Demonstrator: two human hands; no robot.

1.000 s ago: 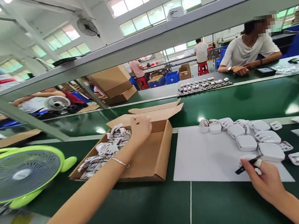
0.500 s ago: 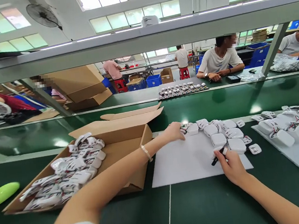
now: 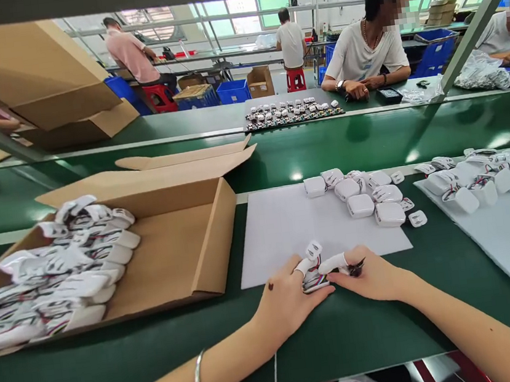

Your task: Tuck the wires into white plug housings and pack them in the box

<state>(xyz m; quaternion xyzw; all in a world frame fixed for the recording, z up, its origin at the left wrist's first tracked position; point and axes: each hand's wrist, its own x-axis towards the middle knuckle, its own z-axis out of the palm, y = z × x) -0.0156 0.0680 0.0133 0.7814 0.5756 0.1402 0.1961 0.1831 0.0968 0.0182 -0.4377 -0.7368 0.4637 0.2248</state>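
My left hand point(image 3: 289, 295) and my right hand point(image 3: 371, 276) meet at the near edge of a white sheet point(image 3: 282, 225) on the green table. Between their fingertips they pinch a small white part with coloured wires point(image 3: 314, 276). White finger cots cover some fingertips. My right hand also grips a thin black tool point(image 3: 356, 268). A cluster of white square casings point(image 3: 361, 199) lies at the sheet's far right. An open cardboard box point(image 3: 186, 236) on my left holds several white wired parts point(image 3: 69, 269).
A second white sheet point(image 3: 497, 235) with more white casings lies at the right. Beyond a green conveyor belt point(image 3: 324, 145), a black tray of small parts point(image 3: 292, 113) sits before a seated person in a white shirt point(image 3: 362, 47). Cardboard boxes point(image 3: 37, 81) are stacked at far left.
My left hand left the box, crossed to the casings, then drew back near me with a part. My right hand also pulled in to meet it. The view tilted down.
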